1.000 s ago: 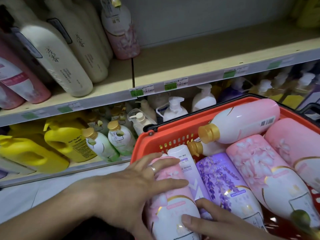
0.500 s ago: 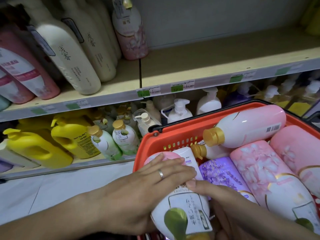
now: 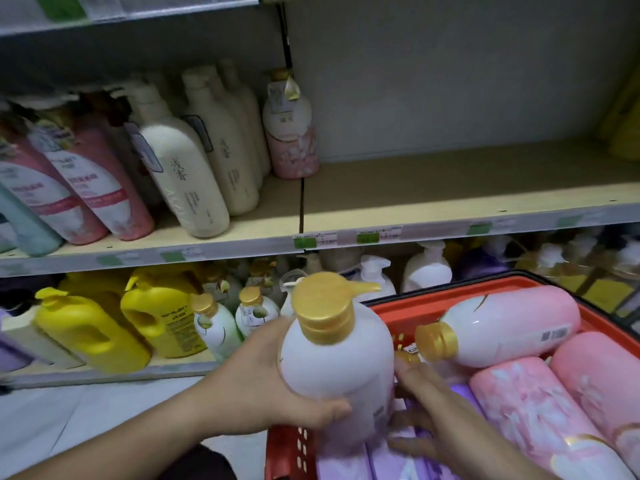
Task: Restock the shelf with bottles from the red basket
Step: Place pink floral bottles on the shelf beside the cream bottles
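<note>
Left hand [image 3: 256, 382] curled round a white bottle [image 3: 337, 355] with gold cap, upright over the red basket's [image 3: 391, 311] left edge, right hand [image 3: 429, 410] relaxed, fingers touching it, pink bottles [image 3: 509, 327] lying inside, shelf [image 3: 450, 202] above.

We see the left hand [image 3: 256, 386] gripping a white bottle [image 3: 337, 362] with a gold cap [image 3: 325, 304], upright above the red basket [image 3: 398, 311] at five o'clock. The right hand [image 3: 436, 407] touches its side. Pink bottles [image 3: 540, 410] lie in the basket; the shelf [image 3: 450, 199] spans three o'clock.
</note>
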